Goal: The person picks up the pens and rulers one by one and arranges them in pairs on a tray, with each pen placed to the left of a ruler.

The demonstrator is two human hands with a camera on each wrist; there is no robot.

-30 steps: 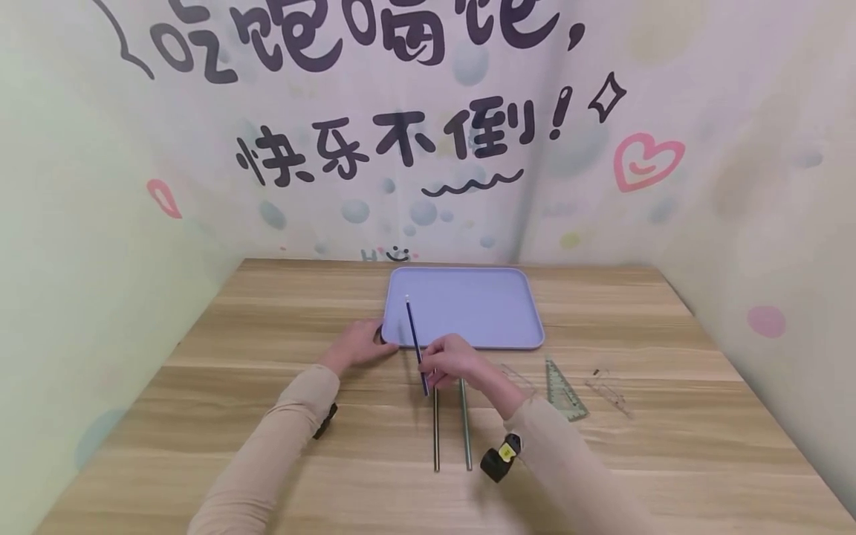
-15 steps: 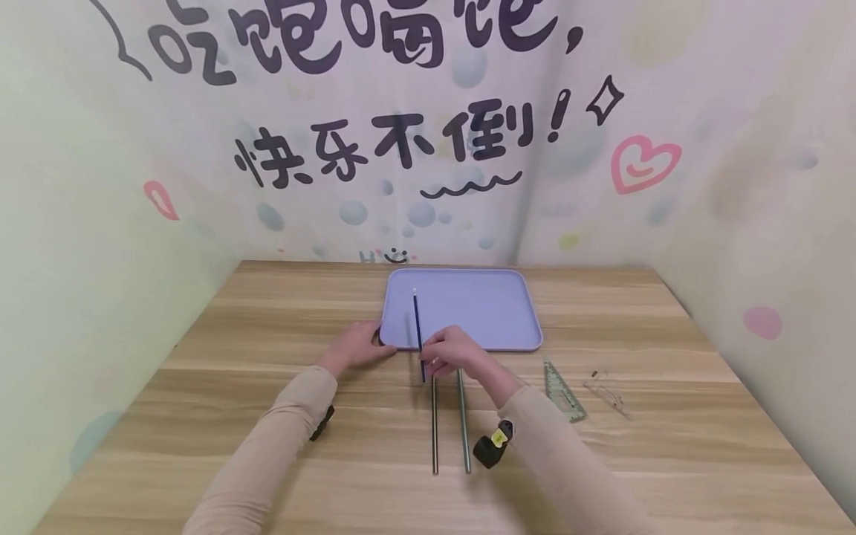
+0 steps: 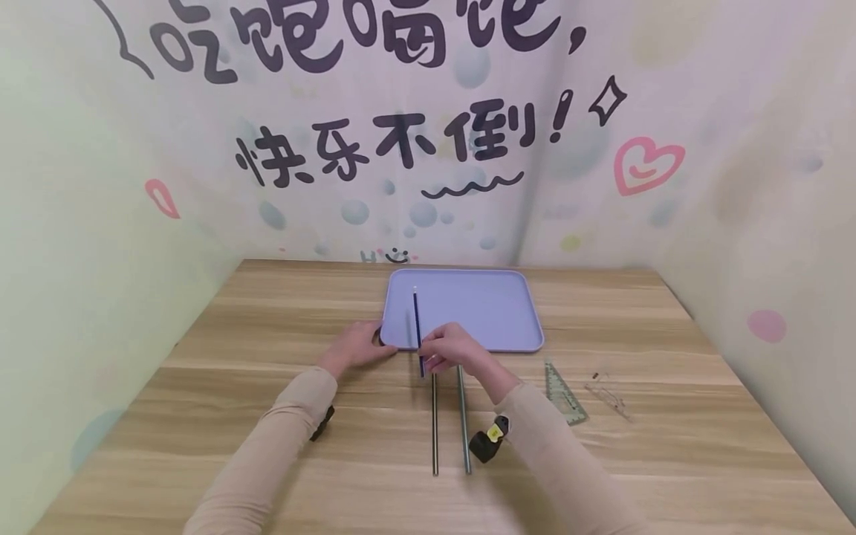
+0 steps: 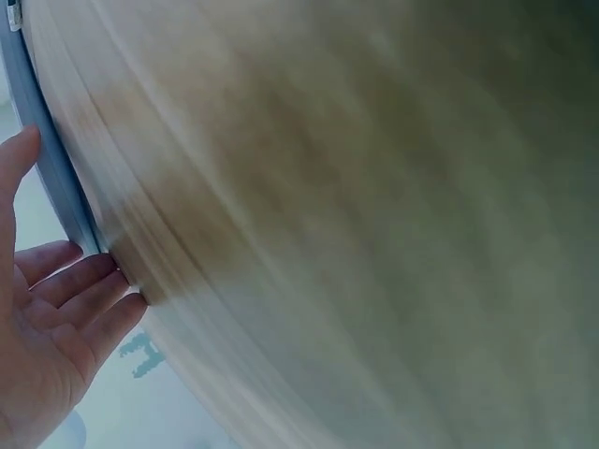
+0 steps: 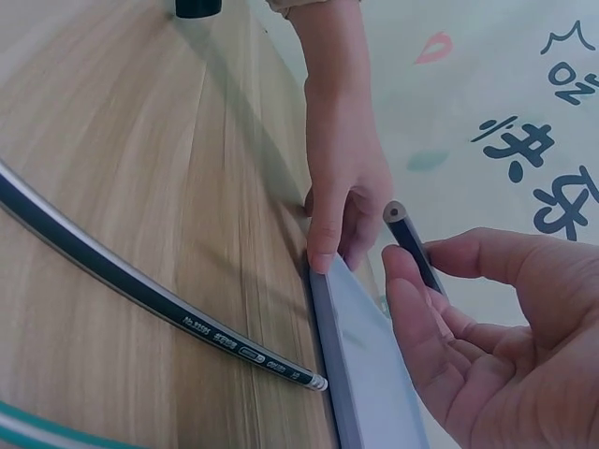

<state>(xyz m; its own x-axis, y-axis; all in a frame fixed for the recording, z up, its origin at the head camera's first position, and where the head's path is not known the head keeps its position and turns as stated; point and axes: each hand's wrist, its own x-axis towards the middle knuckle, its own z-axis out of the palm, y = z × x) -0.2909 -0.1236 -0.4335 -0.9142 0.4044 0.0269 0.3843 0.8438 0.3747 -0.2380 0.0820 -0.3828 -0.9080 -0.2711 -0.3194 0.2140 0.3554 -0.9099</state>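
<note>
Near the front left of the lavender tray (image 3: 478, 308), my right hand (image 3: 451, 348) pinches a dark blue pencil (image 3: 417, 316) between thumb and fingers. The pencil's white-tipped end points away over the tray; its unsharpened end (image 5: 395, 213) faces the camera in the right wrist view. My left hand (image 3: 357, 345) grips the tray's front left corner, thumb on the front edge and fingers along the side (image 4: 80, 290). On the table in front of the tray lie a black-striped pencil (image 3: 435, 431) and a green pencil (image 3: 464, 431), side by side; my right hand partly hides their far ends.
Right of the pencils lie a greenish set square (image 3: 563, 394) and a clear drawing ruler (image 3: 608, 395). The wooden table (image 3: 267, 312) meets printed curtain walls (image 3: 401, 223) at the back and sides.
My right hand has moved slightly forward with the dark blue pencil, whose far end now reaches further over the tray and points straighter ahead. My left hand stays at the tray corner.
</note>
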